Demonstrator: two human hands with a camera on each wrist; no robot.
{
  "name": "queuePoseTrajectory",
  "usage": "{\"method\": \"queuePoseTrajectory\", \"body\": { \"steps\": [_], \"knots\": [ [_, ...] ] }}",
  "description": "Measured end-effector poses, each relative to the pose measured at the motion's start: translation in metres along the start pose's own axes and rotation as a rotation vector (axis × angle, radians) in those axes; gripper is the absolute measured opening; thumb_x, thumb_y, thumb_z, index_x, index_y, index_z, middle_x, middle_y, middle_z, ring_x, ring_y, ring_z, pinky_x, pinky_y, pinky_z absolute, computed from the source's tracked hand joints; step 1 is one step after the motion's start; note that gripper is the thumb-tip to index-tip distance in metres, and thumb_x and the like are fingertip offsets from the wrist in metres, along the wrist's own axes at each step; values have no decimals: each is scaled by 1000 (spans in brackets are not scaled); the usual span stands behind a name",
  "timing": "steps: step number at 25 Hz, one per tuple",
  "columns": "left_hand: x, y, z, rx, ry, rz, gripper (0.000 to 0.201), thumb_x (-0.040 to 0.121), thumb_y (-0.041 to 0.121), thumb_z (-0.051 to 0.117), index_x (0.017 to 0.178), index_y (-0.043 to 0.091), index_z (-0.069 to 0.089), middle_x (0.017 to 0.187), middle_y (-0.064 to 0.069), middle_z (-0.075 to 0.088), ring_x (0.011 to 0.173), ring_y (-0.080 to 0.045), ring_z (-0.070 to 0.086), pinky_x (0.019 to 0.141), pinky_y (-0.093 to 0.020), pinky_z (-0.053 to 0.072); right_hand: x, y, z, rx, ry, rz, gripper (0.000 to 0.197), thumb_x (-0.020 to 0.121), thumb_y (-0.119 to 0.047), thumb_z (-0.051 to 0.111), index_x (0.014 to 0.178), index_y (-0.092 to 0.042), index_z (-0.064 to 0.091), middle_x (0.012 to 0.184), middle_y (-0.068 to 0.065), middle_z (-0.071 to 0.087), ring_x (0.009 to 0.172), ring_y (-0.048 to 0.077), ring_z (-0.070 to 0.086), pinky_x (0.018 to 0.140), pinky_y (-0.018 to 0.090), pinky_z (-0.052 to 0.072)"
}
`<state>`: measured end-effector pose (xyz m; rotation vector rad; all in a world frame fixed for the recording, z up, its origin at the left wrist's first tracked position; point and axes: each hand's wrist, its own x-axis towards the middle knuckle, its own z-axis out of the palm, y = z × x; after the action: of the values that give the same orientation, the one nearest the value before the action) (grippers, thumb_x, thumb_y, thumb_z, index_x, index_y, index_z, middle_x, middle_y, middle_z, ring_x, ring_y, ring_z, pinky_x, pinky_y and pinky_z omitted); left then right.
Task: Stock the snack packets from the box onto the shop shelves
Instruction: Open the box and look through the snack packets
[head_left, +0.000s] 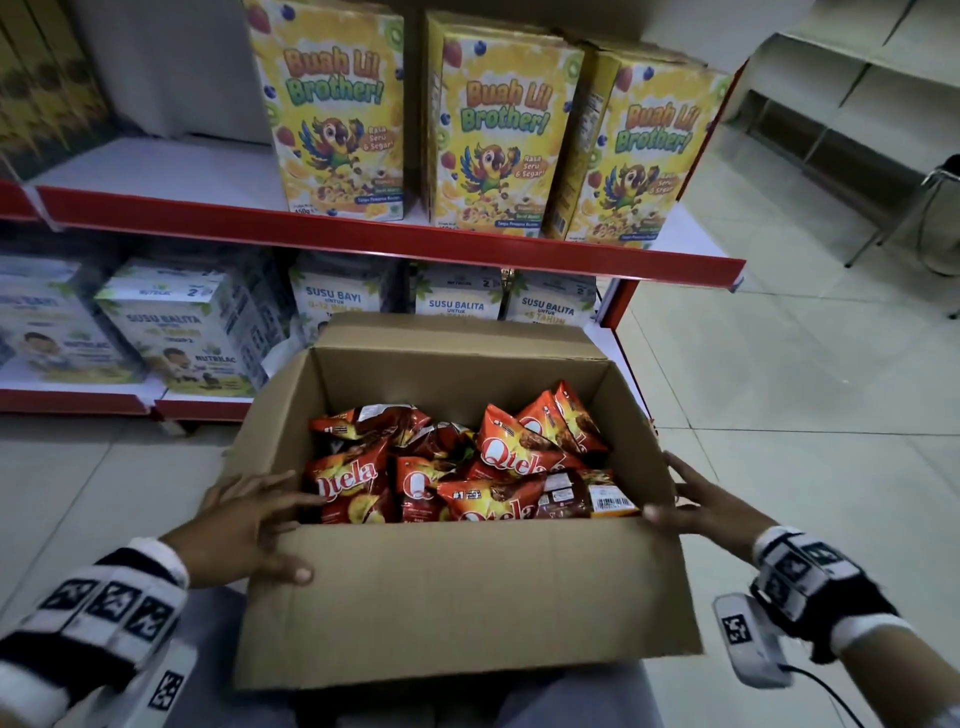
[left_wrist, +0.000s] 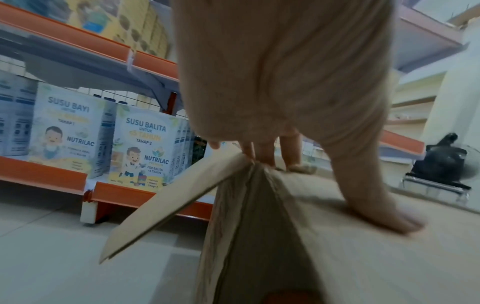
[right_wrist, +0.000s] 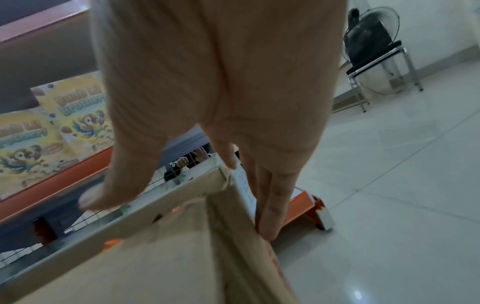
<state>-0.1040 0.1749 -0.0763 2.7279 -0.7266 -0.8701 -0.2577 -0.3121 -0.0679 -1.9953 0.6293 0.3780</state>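
An open cardboard box (head_left: 467, 597) sits on my lap in the head view, holding several red Qtela snack packets (head_left: 353, 478). My left hand (head_left: 249, 525) lies over its near left corner, straight fingers reaching past the rim toward the packets and thumb flat on the front flap. My right hand (head_left: 706, 504) is at the near right corner, fingers spread straight along the outer side wall and thumb on the rim. The left wrist view shows the left hand (left_wrist: 285, 82) on the box (left_wrist: 337, 257). The right wrist view shows the right hand (right_wrist: 221, 72) straddling the box (right_wrist: 130, 267) corner.
A red-edged shelf (head_left: 156, 171) ahead has bare white board left of three yellow cereal boxes (head_left: 337, 114). The shelf below holds milk powder boxes (head_left: 182, 332). A metal chair (head_left: 935, 208) stands at the far right on the pale tiled floor (head_left: 779, 389).
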Motion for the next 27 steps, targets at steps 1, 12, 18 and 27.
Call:
{"method": "queuePoseTrajectory", "body": {
  "steps": [1,12,18,27],
  "knots": [
    [5,3,3,59,10,-20,72,50,83,61,115,62,37,150,11,29,143,-14,14,115,-34,-1,4,1,5,-47,-3,-8,111,59,-42,82,146,-44,12,127,-4,55,118,19,55,94,30,41],
    [14,17,15,132,175,-111,18,76,60,63,89,53,53,111,20,60,126,-6,39,107,-34,-3,16,-59,-2,-452,197,-148,106,63,-55,77,149,-27,21,151,3,35,136,25,36,110,40,33],
    [11,26,2,-132,177,26,16,77,53,67,91,51,60,104,28,63,114,6,46,114,-35,6,60,-140,48,-836,-215,-231,53,81,-40,71,130,-29,54,128,-3,60,112,13,56,96,24,39],
    [26,31,6,-504,177,26,13,78,31,75,81,19,75,84,6,73,86,-8,64,73,-17,43,98,-129,104,-1044,-309,-170,33,78,-28,75,107,-14,71,113,4,68,106,20,61,90,28,47]
  ]
}}
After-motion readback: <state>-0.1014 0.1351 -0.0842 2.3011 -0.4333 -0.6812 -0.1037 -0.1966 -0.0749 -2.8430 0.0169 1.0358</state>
